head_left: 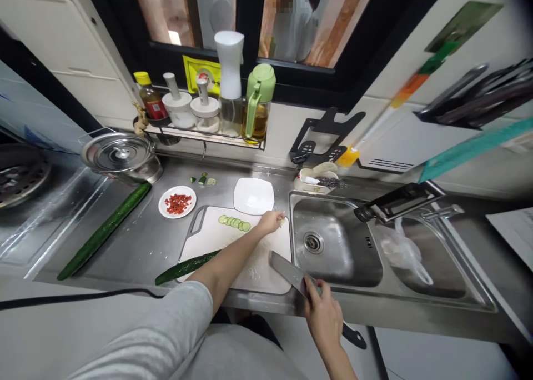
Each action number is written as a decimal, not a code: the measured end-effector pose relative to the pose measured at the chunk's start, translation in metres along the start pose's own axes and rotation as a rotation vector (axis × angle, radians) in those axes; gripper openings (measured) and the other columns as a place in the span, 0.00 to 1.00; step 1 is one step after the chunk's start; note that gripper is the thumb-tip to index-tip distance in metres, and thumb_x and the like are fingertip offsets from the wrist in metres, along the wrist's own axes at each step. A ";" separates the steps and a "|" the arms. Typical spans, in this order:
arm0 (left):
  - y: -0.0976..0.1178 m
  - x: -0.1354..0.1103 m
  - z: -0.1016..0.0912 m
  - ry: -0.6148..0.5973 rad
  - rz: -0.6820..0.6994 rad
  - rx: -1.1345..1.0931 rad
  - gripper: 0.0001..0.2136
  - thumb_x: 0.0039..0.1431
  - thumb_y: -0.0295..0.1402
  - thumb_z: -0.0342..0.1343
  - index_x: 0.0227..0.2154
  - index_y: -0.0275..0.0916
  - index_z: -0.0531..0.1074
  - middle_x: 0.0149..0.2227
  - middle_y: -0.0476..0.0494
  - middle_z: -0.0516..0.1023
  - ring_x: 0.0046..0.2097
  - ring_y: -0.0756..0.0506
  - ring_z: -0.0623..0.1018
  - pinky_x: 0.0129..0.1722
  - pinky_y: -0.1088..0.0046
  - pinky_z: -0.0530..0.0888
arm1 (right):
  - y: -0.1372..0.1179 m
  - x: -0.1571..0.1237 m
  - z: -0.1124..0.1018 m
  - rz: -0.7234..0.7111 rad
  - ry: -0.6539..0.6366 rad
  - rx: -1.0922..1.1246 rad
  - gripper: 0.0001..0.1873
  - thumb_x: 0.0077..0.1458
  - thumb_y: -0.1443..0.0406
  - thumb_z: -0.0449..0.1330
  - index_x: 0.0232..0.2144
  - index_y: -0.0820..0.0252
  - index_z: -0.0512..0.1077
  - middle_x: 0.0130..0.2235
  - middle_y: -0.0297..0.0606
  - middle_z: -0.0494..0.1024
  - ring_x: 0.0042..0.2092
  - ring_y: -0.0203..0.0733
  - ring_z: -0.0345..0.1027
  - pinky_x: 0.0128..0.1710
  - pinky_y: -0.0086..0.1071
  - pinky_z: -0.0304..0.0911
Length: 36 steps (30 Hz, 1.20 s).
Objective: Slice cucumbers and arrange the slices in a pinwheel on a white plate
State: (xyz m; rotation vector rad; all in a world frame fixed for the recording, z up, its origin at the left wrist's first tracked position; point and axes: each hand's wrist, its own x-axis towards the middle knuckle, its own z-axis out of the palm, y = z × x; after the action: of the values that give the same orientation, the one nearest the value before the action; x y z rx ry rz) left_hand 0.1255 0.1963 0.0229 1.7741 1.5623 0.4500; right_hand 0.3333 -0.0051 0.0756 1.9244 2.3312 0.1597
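Note:
My right hand (325,313) is wrapped round a kitchen knife (289,271), its blade tilted over the cutting board's front right part. At the far right of the white cutting board (266,269), my left hand (270,223) is closed in a pinch. A small pale green piece, which looks like a cucumber slice (283,222), shows at its fingertips. Several overlapping cucumber slices (234,223) lie in a row near the board's back edge. A cut cucumber (183,267) rests across the left front edge, partly hidden by my left forearm. Behind the board stands a white square plate (254,195).
A whole cucumber (104,230) and a plate of chopped red pieces (178,202) lie left. Cucumber scraps (202,179) are behind. The sink (337,246) adjoins the board's right side. Overhead, a rack (208,135) carries seasoning bottles; a lidded pot (125,155) stands back left.

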 end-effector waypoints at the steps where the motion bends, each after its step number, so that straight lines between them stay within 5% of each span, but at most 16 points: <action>1: 0.002 0.003 0.000 -0.004 0.013 0.026 0.12 0.55 0.24 0.52 0.40 0.40 0.74 0.37 0.48 0.79 0.40 0.50 0.76 0.42 0.77 0.70 | 0.001 -0.001 0.000 0.007 -0.007 0.004 0.20 0.54 0.70 0.54 0.49 0.53 0.71 0.46 0.42 0.69 0.33 0.37 0.67 0.35 0.31 0.60; 8: 0.014 0.000 -0.002 0.014 0.009 0.216 0.12 0.57 0.22 0.48 0.35 0.37 0.76 0.42 0.38 0.75 0.48 0.43 0.73 0.47 0.68 0.69 | 0.002 -0.008 0.002 0.063 -0.037 0.058 0.20 0.54 0.69 0.52 0.49 0.52 0.71 0.46 0.42 0.69 0.32 0.37 0.67 0.36 0.32 0.60; 11: 0.016 -0.019 -0.011 0.072 0.002 0.221 0.12 0.60 0.28 0.49 0.41 0.41 0.76 0.44 0.41 0.75 0.49 0.44 0.72 0.47 0.69 0.70 | 0.000 -0.008 0.006 0.089 -0.033 0.161 0.20 0.57 0.67 0.50 0.49 0.54 0.71 0.45 0.41 0.69 0.30 0.36 0.66 0.34 0.33 0.60; 16: -0.003 -0.092 -0.036 0.313 0.067 0.015 0.12 0.61 0.35 0.49 0.43 0.43 0.75 0.41 0.46 0.76 0.40 0.48 0.75 0.42 0.72 0.72 | -0.009 0.007 0.014 0.162 0.009 0.557 0.22 0.60 0.57 0.43 0.39 0.61 0.73 0.37 0.44 0.73 0.33 0.42 0.69 0.31 0.32 0.61; 19: -0.030 -0.146 -0.045 0.431 0.069 -0.035 0.11 0.62 0.35 0.49 0.40 0.41 0.75 0.38 0.47 0.77 0.34 0.50 0.74 0.37 0.73 0.72 | -0.023 0.023 0.013 0.153 -0.107 0.762 0.23 0.58 0.52 0.43 0.29 0.61 0.70 0.26 0.41 0.73 0.30 0.43 0.68 0.30 0.32 0.60; 25: -0.084 -0.217 -0.048 0.518 0.127 0.178 0.10 0.62 0.33 0.50 0.40 0.41 0.76 0.38 0.43 0.77 0.42 0.46 0.75 0.44 0.67 0.73 | -0.076 0.046 -0.010 0.013 -0.337 0.722 0.17 0.60 0.59 0.44 0.33 0.62 0.69 0.28 0.42 0.76 0.31 0.42 0.69 0.31 0.29 0.56; 36: -0.098 -0.201 -0.029 0.393 0.299 0.246 0.12 0.63 0.35 0.49 0.44 0.45 0.76 0.47 0.43 0.76 0.48 0.46 0.75 0.48 0.65 0.75 | -0.133 0.040 -0.049 -0.074 -0.604 0.431 0.19 0.62 0.69 0.43 0.56 0.67 0.55 0.36 0.47 0.77 0.39 0.45 0.72 0.34 0.31 0.54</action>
State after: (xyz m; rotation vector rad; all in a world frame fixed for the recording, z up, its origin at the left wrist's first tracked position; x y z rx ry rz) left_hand -0.0042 0.0123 0.0127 2.2260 1.6727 0.8215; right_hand 0.1888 0.0087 0.1028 1.6988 2.1080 -0.8686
